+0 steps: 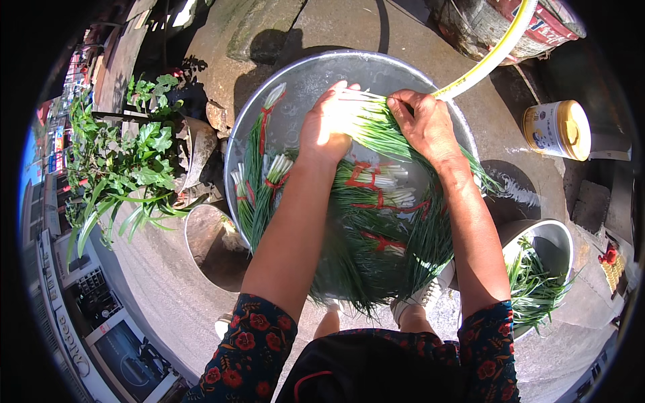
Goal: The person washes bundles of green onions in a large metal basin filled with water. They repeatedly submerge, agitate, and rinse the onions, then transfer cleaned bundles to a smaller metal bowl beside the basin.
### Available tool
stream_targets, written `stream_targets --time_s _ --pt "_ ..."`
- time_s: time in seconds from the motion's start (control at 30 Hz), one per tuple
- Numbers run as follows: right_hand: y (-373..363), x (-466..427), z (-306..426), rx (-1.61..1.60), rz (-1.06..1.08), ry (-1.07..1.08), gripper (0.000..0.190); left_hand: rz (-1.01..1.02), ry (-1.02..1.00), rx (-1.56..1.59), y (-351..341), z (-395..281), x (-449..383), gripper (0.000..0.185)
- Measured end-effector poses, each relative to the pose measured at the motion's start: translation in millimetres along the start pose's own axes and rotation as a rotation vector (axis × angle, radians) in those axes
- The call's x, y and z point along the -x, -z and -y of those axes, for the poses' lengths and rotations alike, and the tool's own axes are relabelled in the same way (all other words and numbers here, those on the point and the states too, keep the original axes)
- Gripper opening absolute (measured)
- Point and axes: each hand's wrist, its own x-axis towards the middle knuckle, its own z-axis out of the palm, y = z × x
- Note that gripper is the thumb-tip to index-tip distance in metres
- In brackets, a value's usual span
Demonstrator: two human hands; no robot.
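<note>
Before me stands a wide round metal basin (297, 75) of water. My left hand (327, 123) supports the white ends of a loose bunch of thin green scallions or chives (378, 123), its fingers partly washed out by glare. The thumb and fingers of my right hand (421, 121) pinch the same bunch on its right side, and the green tips trail past the right wrist towards the rim. Several bundles tied with red string lie in the basin below my hands, among them one bundle (380, 184) between my forearms and another (267, 118) at the left wall.
A yellow-striped hose (484, 63) reaches the basin's right rim. On the right are a worn bucket (473, 30), a lidded can (554, 130) and a metal bucket (557, 234) of green leaves. On the left stand a metal container (201, 242) and potted plants (146, 146).
</note>
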Motion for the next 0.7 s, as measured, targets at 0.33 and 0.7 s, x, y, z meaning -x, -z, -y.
stream_targets --time_s 0.33,0.7 --pt "7 5 12 0.124 0.038 -0.034 0.021 0.01 0.009 -0.05 -2 -3 1 0.035" --pt "-9 -11 18 0.123 0.109 0.121 0.029 0.066 -0.057 -0.103 3 -3 1 0.03"
